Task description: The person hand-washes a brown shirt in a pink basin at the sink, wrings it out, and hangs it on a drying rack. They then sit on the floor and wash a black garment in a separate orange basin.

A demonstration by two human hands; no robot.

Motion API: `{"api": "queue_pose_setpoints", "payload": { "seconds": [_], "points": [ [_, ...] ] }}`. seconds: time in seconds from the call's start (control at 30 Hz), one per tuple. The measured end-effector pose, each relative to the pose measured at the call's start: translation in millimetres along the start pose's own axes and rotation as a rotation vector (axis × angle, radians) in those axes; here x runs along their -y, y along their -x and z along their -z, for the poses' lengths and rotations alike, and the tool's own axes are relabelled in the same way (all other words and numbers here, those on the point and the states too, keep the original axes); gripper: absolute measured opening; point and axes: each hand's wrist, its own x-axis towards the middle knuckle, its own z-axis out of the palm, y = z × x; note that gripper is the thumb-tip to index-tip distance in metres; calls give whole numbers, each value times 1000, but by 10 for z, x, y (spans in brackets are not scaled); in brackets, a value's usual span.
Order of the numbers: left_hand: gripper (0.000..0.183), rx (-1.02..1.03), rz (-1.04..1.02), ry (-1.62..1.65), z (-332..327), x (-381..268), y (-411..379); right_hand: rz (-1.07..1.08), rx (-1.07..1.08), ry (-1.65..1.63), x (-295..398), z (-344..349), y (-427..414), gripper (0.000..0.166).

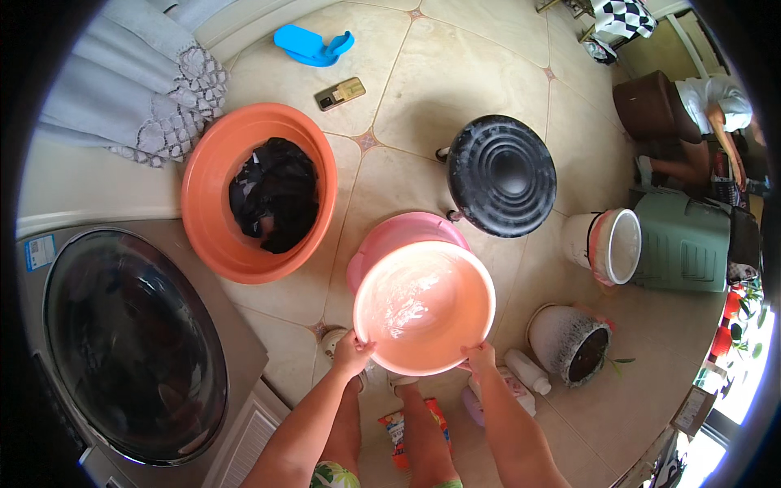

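A pale orange plastic basin holding clear, light-catching water is gripped by its rim on both sides. My left hand has the near left edge, fingers curled over it. At the near right edge, my right hand grips the same rim. Just beyond, partly covered by the basin, a pink plastic tub stands on the tiles. To the left, a larger orange tub contains dark clothes.
A front-loading washing machine stands at left. A round black stool, white bucket, plant pot, detergent bottles, a phone and a blue plastic scoop surround me. Another person sits at far right.
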Motion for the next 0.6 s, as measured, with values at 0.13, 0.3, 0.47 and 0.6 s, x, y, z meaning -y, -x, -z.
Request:
{"api": "queue_pose_setpoints", "payload": {
  "seconds": [0.13, 0.3, 0.47, 0.6],
  "points": [
    [36, 29, -19, -275, -118, -329, -20, -8, -40, 22, 135, 41, 13, 38],
    [63, 46, 76, -401, -38, -392, -62, -102, -53, 301, 431, 23, 25, 53],
    [99, 131, 336, -464, 255, -744, 671, 212, -106, 884, 381, 417, 893, 54],
    [84, 240, 387, -700, 954, -580, 1784, 370, 217, 872, 1078, 764, 2852, 33]
  ]
}}
